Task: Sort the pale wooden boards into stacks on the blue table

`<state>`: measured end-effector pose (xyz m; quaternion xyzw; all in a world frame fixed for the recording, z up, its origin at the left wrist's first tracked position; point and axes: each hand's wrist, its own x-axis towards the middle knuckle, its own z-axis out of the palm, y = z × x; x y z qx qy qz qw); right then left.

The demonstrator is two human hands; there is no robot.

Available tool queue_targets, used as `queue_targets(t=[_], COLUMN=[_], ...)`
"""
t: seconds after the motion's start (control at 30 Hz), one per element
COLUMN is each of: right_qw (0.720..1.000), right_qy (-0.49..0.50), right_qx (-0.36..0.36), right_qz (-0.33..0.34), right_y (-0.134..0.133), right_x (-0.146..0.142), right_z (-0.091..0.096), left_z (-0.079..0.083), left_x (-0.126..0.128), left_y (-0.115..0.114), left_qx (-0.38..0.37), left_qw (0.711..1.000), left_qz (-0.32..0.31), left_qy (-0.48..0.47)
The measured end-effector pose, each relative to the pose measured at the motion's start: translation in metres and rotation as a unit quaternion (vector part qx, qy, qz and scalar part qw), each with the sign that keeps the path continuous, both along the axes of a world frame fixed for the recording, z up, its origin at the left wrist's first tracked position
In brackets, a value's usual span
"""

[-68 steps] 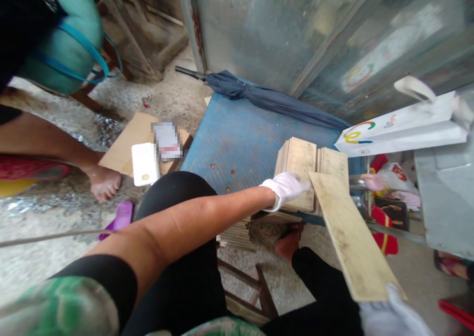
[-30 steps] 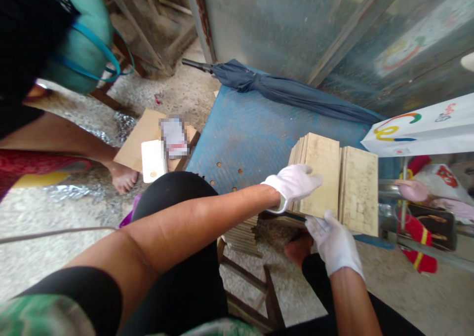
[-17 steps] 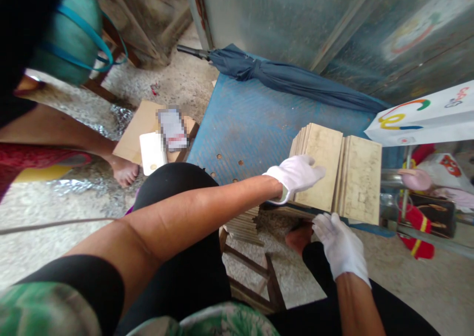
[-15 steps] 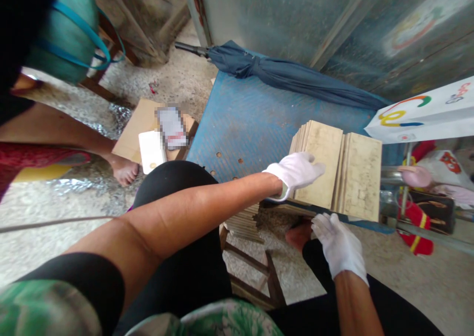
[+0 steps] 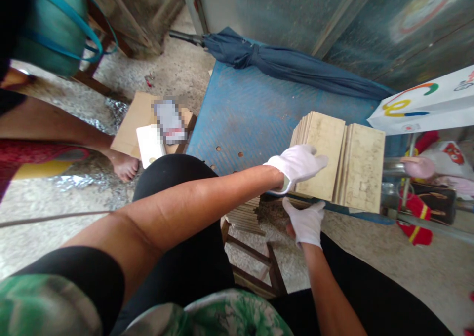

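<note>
On the blue table (image 5: 255, 104) several thin pale wooden boards (image 5: 328, 151) lean in a row, overlapping like a fanned stack. The boards on the right (image 5: 365, 168) show dark stains. My left hand (image 5: 301, 163), in a white glove, lies over the near left part of the row with its fingers stretched out; its underside is hidden. My right hand (image 5: 305, 222), also gloved in white, is just below the table's near edge. Its thumb and fingers are spread and nothing shows in it.
A folded dark blue umbrella (image 5: 289, 72) lies along the table's back. A white paper bag (image 5: 425, 101) stands at right. More stacked boards (image 5: 246, 215) sit low by my knee, above a wooden stool (image 5: 255, 257). Cardboard (image 5: 129, 129) and another person's foot (image 5: 125, 166) are at left.
My right hand has moved left along the table's near edge and spread its thumb from its fingers. My left hand stays on the boards. The view has shifted slightly.
</note>
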<state>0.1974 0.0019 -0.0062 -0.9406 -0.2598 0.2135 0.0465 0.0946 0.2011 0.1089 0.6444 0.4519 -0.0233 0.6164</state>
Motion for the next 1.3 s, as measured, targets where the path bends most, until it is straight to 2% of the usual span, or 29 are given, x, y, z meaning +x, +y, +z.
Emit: queue_targets(t=[0.17,0.27,0.37,0.53,0.73,0.87,1.0,1.13,1.3], right_qw=[0.996,0.994,0.996,0.996,0.997,0.997,0.996,0.994,0.973], right_qy=[-0.044,-0.058,-0.072,-0.067,-0.05,-0.028,-0.037,-0.055,-0.016], right_qx=[-0.069,-0.079,-0.044,0.052,0.056,0.028,0.023,0.038,0.147], right_qz=[0.023,0.045,0.041,-0.02,-0.028,-0.061,-0.073,-0.091,-0.175], right_y=[0.007,0.007,0.004,-0.004,-0.014,-0.015,-0.015,-0.025,-0.057], right_x=[-0.011,-0.013,-0.015,-0.021,-0.029,-0.027,-0.024,-0.026,-0.018], right_z=[-0.012,-0.02,-0.026,-0.028,-0.013,0.01,0.045,0.09,0.162], left_z=[0.003,0.005,0.006,0.005,0.007,0.007,0.008,0.009,0.006], left_x=[-0.001,-0.002,-0.002,-0.002,-0.003,-0.004,-0.003,-0.003,-0.004], left_y=[0.001,0.001,0.0,-0.002,-0.003,-0.003,-0.003,-0.004,-0.005], left_qx=[-0.002,0.0,-0.002,-0.009,-0.015,-0.022,-0.023,-0.027,-0.022], left_qw=[1.0,1.0,1.0,1.0,1.0,1.0,0.999,0.999,0.999], left_qz=[-0.004,-0.008,-0.011,-0.003,-0.007,0.001,-0.001,0.005,-0.001], left_qy=[-0.004,-0.003,-0.002,-0.012,-0.01,-0.015,-0.026,-0.029,-0.035])
